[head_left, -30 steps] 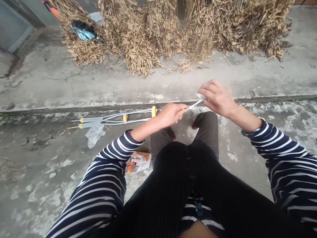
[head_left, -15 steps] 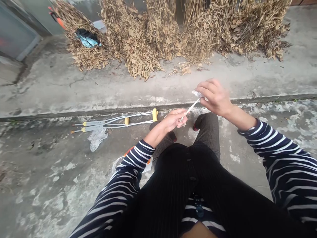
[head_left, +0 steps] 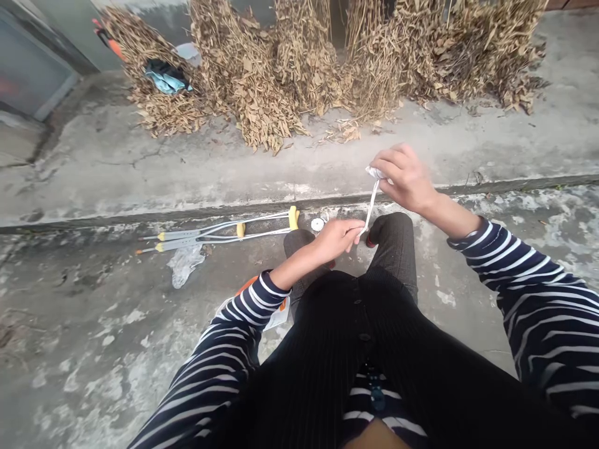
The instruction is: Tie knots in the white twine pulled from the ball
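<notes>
My right hand [head_left: 406, 176] is closed, its fingers gripping a small crumpled white bundle [head_left: 374, 171] out in front of my right knee. From that bundle a narrow white strip [head_left: 372, 206] runs down to my left hand [head_left: 337, 239]. The thumb and fingers of the left hand pinch its lower end above the gap between my knees. Whether the strip is cloth, cord or plastic I cannot tell. Just beyond the left hand, a round white roll [head_left: 317, 224] with a dark centre lies on the ground.
A pair of crutches [head_left: 224, 231] with yellow pads lies left of my feet, beside a crumpled clear plastic bag [head_left: 185, 263]. An orange and white item [head_left: 279, 313] is partly hidden by my left arm. Dried plant bundles [head_left: 276, 81] line the raised concrete ledge [head_left: 224, 168].
My left hand has shifted to the right and turned its back upward, so the strip hangs more steeply. The white roll on the ground has come into view. My right hand has barely moved.
</notes>
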`<state>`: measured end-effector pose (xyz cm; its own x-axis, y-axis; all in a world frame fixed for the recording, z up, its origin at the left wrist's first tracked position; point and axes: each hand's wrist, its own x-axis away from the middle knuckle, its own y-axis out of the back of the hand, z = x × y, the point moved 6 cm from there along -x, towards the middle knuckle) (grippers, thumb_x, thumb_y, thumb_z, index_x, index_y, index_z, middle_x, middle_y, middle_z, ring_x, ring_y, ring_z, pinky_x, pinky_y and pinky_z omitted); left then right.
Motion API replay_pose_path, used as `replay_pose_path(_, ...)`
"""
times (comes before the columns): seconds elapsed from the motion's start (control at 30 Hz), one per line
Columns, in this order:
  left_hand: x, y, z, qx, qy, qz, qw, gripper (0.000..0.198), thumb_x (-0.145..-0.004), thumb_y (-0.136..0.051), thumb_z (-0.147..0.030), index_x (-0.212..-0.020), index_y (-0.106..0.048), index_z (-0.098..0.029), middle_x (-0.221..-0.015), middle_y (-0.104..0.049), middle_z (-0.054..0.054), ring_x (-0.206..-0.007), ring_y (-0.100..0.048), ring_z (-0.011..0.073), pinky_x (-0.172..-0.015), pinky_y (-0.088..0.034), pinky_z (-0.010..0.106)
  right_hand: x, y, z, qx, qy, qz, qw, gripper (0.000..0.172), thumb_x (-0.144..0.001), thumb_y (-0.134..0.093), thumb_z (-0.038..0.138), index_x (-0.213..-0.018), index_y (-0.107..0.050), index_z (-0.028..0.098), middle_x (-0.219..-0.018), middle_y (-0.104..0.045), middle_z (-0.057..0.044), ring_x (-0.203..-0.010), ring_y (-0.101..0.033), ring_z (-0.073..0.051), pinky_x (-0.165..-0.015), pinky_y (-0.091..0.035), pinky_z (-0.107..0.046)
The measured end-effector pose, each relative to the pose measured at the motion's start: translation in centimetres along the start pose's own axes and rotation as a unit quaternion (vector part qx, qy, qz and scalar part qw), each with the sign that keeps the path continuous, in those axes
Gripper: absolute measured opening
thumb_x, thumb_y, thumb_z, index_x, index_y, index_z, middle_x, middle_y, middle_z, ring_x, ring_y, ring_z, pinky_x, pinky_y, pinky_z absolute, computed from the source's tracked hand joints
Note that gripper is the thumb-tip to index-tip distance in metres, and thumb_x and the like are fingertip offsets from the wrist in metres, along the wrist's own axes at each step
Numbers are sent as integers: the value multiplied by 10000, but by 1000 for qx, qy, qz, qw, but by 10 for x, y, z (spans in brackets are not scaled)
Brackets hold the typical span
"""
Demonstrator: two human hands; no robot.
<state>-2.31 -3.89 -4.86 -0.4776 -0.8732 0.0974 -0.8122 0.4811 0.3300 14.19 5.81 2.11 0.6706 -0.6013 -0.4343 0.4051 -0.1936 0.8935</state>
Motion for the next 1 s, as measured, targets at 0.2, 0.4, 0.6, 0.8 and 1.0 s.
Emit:
replay_pose_path(0.2, 19, -8, -18, 111, 38, 103, 988, 304, -1030, -518, -398, -1111, -639, -131, -612, -657, -29, -389, -513, 60, -462, -397, 171, 4, -11, 3, -21, 13, 3, 1000, 440, -1013, -477, 244, -1434, -595, 295, -1367, -641, -116, -1286, -546, -359, -1054, -527, -618)
replay_pose_path(0.4, 14, -1, 0, 240, 86, -7, 967, 486, -861, -767, -532, -1097, -604, -139, -573, -668, -17, -340, -525, 92, -390, -384, 187, 3, -7, -3, -24, -1, -24, 999, 407, -996, -470, 223, -1364, -635, 277, -1364, -639, -119, -1248, -557, -363, -1045, -520, -632)
replay_pose_path(0.6, 6, 50, 31, 154, 33, -192, 969, 455, -919, -701, -580, -908, -711, -125, -935, -787, 103, -595, -703, 121, -474, -516, 198, 8, -3, 0, -26, 6, 7, 1000, 369, -918, -550, 208, -1251, -693, 277, -1246, -695, -89, -1150, -596, -340, -948, -574, -549)
replay_pose_path(0.8, -18, 69, 43, 178, 43, -204, 962, 286, -934, -738, -401, -912, -710, -118, -845, -765, 73, -550, -666, 101, -513, -541, 206, 4, 10, 13, -64, -2, 21, 998, 369, -898, -590, 232, -1239, -711, 303, -1231, -696, -66, -1136, -607, -335, -957, -566, -543)
replay_pose_path(1.0, -21, 37, 46, 235, 128, -78, 960, 302, -875, -802, -386, -918, -658, -124, -572, -669, -3, -361, -528, 80, -379, -390, 179, -1, 21, 9, -71, -21, 22, 997, 361, -915, -579, 237, -1248, -710, 285, -1253, -704, -94, -1158, -597, -339, -1012, -538, -550)
